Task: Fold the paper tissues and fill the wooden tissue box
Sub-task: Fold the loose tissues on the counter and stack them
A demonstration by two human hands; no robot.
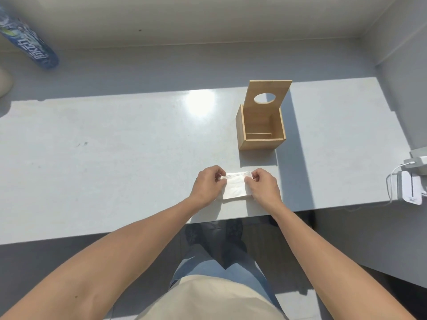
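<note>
White tissue (235, 187) lies flat on the grey table (115, 146) between the two hands, close to the near edge; it is folded into a small rectangle, with its far edge slightly raised. The left hand (208, 184) pinches the tissue's far left corner between thumb and fingers, with the rest of the hand resting over the left side of the sheet; the right hand (263, 184) pinches the far right corner in the same way, its fingers curled and its thumb on the paper. Both forearms are bare and reach in from the near edge.

Beyond the right hand, a little way off, stands the wooden box (261, 132); its lid (268, 95), which has an oval hole, stands upright at the far side, so the box is open; no tissue shows inside, only a low wooden strip across the bottom near the front wall; the box casts a dark shadow toward the hands.

Well to the right of the right hand, at the table's edge, lies a white charger (410, 190) with a cable (390, 183); far to the left of the left hand, beyond the table, leans a blue printed bottle (30, 42).
</note>
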